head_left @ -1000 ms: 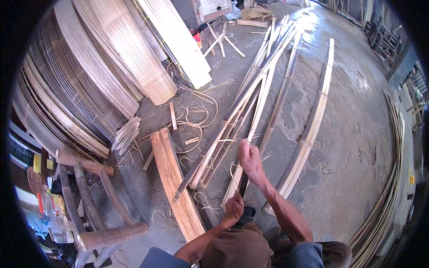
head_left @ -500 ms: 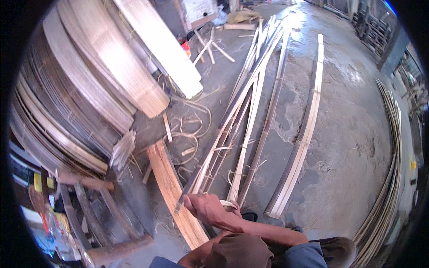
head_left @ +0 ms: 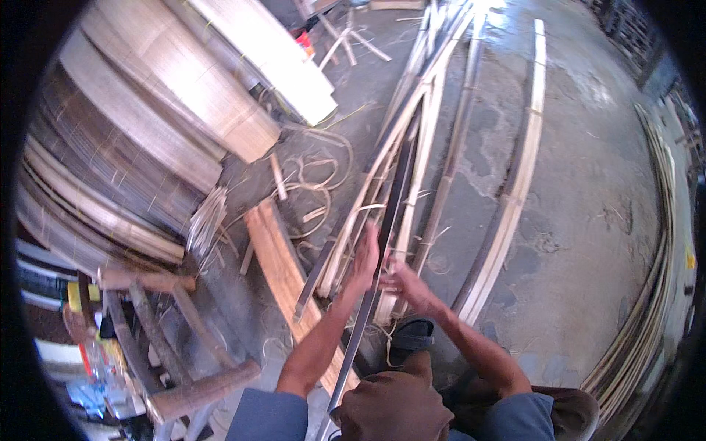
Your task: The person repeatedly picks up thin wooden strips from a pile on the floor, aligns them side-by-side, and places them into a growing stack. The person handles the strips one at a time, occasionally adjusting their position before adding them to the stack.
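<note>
The left hand (head_left: 365,257) and right hand (head_left: 403,283) face each other to the right of the plank (head_left: 276,253), with a dark strip (head_left: 401,176) passing between them. The left grip is apart, its fingers straight alongside the strip. The right hand's fingers lie against or just beside the strip, but blur makes it impossible to tell whether that grip is clamped. The strip slants down from right of the plank and crosses in front of its near end.

Beyond the plank, a red bucket (head_left: 304,42) is partly hidden by the pale mat (head_left: 276,55); its contents cannot be seen. Left of the plank, past the stool (head_left: 206,389), blurred clutter (head_left: 103,360) includes clear plastic, too indistinct to identify.

The slatted mats (head_left: 125,125), beyond and left of the plank, run out of view at the top. Right of the plank, the pile (head_left: 424,88) of strips is cut off at its far end. Brown cloth (head_left: 393,408) hides part of the sandal (head_left: 413,334), and the dark strip's lower end disappears near the bottom edge.
</note>
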The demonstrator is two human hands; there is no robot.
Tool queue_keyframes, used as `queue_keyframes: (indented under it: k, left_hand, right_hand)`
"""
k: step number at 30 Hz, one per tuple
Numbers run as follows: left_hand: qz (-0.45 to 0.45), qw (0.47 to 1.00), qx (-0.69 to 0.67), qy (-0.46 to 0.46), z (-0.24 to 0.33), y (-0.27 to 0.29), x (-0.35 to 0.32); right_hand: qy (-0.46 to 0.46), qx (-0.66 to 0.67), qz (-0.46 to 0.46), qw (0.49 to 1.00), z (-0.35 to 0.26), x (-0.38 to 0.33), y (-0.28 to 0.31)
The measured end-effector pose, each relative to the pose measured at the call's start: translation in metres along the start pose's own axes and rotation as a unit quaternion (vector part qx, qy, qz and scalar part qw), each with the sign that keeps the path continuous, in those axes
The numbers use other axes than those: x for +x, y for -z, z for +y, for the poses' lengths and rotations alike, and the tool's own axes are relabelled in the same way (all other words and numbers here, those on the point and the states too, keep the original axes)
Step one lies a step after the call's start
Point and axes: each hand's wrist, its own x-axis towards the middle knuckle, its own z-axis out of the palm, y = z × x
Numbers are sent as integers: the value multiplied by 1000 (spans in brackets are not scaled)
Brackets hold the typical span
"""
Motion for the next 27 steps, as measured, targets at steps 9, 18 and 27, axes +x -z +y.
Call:
queue_keyframes:
  k: [9, 18, 27]
  left_hand:
    - [115, 935, 253, -219, -61, 40, -62]
    - [184, 902, 366, -136, -146, -39, -119]
    - [232, 887, 366, -157, -168, -23, -114]
  right_hand:
    - [220, 34, 161, 962, -77, 61, 16]
    - [348, -113, 216, 905, -158, 37, -48]
    - [403, -473, -99, 777, -82, -35, -220]
